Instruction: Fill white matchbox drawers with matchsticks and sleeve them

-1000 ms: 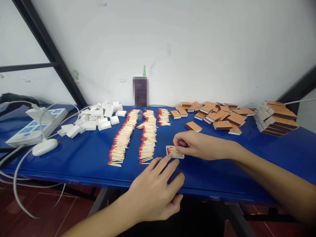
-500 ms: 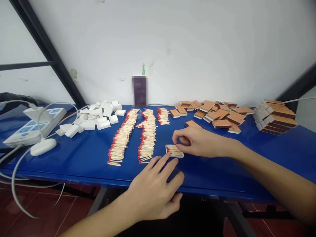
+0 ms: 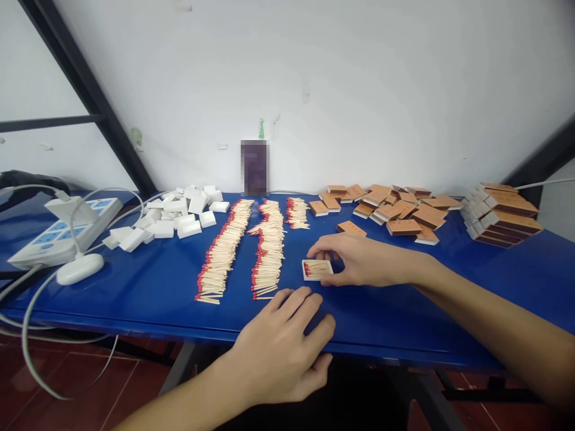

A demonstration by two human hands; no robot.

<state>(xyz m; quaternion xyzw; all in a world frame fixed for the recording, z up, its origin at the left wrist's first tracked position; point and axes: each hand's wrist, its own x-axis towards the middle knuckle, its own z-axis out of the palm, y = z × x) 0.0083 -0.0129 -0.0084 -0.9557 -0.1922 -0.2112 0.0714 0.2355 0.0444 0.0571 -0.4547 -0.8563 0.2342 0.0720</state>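
A small white matchbox tray point(image 3: 305, 273) with red-headed matches point(image 3: 318, 268) inside is held by its right end between the thumb and fingers of my right hand point(image 3: 354, 260). My left hand point(image 3: 287, 344) rests over the front edge of the table, palm down and open, its fingertips just short of the tray. Left of the tray, loose matches lie in a long row point(image 3: 227, 248), a second row point(image 3: 268, 248) and a shorter one point(image 3: 297, 213), red heads to the left. Behind my right hand is a single orange matchbox point(image 3: 351, 228).
White trays point(image 3: 179, 209) are heaped at the back left, beside a power strip point(image 3: 67, 230) with cables. Orange matchboxes point(image 3: 395, 206) form a loose pile at the back right. Farther right stand stacked matchboxes point(image 3: 501, 212). A blurred dark rectangle point(image 3: 255, 167) leans against the wall.
My right hand has gone from fingers over the matches to gripping the tray's right end. The tray now looks slightly raised. My left fingertips have drawn back from it.
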